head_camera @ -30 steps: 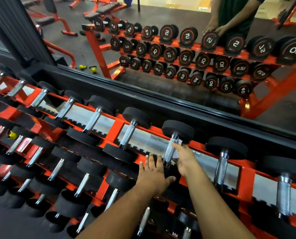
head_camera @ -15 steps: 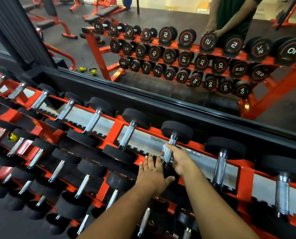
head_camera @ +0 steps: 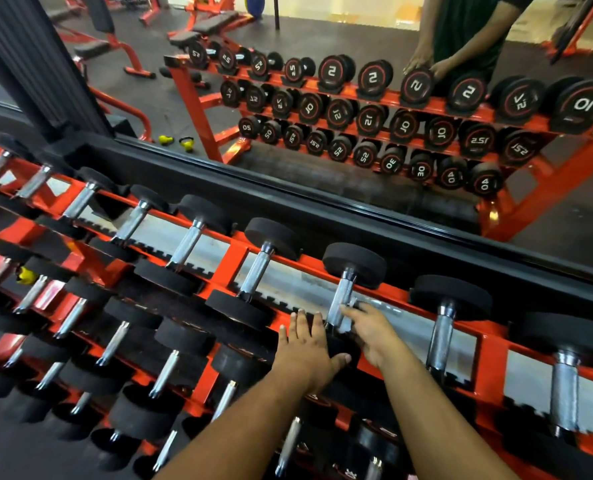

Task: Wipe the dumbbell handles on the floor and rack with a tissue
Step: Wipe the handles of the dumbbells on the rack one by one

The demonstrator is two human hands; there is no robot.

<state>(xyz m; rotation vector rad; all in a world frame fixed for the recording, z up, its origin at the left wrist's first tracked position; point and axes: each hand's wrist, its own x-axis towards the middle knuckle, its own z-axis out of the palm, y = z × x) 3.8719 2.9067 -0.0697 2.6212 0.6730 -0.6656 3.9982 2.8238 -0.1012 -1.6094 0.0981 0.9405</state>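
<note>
A small pale tissue (head_camera: pixel 345 315) is pressed against the lower part of a chrome dumbbell handle (head_camera: pixel 340 299) on the top tier of the orange rack (head_camera: pixel 226 261), near the handle's front weight. The right hand (head_camera: pixel 371 332) holds the tissue there, its fingers wrapped round the handle. The left hand (head_camera: pixel 307 344) lies flat, fingers straight and close together, on the black front weight (head_camera: pixel 340 351) of the same dumbbell, holding nothing. More dumbbells line the tiers on both sides. Behind the rack a mirror (head_camera: pixel 322 133) reflects the numbered weights and a person's arms.
</note>
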